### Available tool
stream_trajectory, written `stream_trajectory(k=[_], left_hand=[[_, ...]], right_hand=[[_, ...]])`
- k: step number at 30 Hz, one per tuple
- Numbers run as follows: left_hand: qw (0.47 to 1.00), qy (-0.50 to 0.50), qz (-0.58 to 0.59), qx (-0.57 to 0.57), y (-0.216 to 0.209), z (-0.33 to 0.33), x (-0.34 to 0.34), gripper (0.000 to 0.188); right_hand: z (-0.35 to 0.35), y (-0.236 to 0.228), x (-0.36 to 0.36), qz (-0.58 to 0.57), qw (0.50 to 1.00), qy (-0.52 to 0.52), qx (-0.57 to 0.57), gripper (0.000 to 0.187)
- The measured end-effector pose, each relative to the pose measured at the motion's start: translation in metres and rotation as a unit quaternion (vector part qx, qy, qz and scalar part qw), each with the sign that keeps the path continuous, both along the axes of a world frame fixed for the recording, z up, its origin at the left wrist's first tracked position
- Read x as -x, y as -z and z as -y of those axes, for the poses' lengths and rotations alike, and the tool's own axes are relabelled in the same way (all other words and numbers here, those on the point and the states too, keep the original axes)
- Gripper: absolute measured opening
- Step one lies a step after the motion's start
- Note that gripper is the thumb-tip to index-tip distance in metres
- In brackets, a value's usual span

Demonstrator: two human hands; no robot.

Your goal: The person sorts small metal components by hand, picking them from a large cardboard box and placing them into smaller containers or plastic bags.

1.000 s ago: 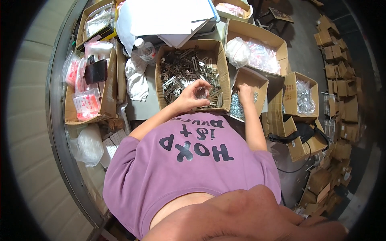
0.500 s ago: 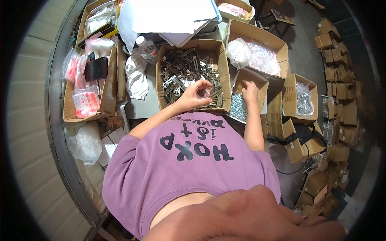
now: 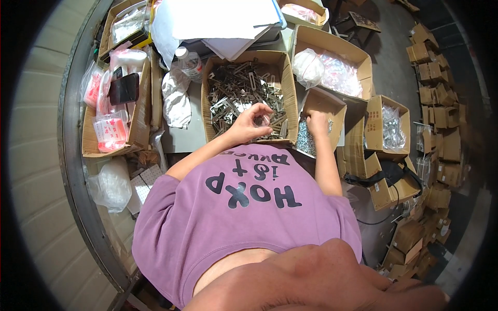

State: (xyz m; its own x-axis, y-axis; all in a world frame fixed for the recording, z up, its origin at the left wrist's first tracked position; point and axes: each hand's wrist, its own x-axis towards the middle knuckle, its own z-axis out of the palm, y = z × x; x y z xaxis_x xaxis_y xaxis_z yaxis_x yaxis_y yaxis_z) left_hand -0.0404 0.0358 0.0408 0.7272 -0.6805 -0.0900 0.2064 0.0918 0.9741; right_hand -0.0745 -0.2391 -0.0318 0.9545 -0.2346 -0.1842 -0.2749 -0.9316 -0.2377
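Observation:
My left hand [image 3: 251, 123] is curled into a ring over the near edge of a cardboard box [image 3: 291, 83]. Its thumb and fingers hold what looks like a small clear plastic bag [image 3: 261, 121]. Beneath and beyond it, that box is heaped with flat slotted metal pieces [image 3: 233, 96]. To the right, my right hand [image 3: 317, 123] reaches down into a smaller tilted carton [image 3: 334, 103]. Its curled fingers press among small silvery screws [image 3: 306, 137]; the fingertips are hidden, so what they grip does not show.
Beyond the right carton stands a box of clear bags [image 3: 340, 75]. A box with plastic packs and a dark phone [image 3: 124, 88] sits at left, near a white cloth [image 3: 177, 101] and a plastic bottle [image 3: 189, 65]. Papers [image 3: 212, 20] lie at the back.
My right hand has lowered toward the near left, deeper into the screws, and its fingers have curled down out of sight. My left hand has stayed almost still.

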Motion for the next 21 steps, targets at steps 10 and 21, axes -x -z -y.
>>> stream_trajectory(k=[10, 21], left_hand=[[1.000, -0.009, 0.003, -0.004, 0.000, 0.000, 0.001, 0.046], [0.999, -0.023, 0.031, -0.016, 0.002, 0.003, 0.001, 0.043]], right_hand=[[-0.004, -0.008, -0.006, -0.018, 0.999, 0.046, -0.015, 0.018], [0.006, -0.023, -0.017, 0.065, 0.978, 0.085, -0.181, 0.020]])
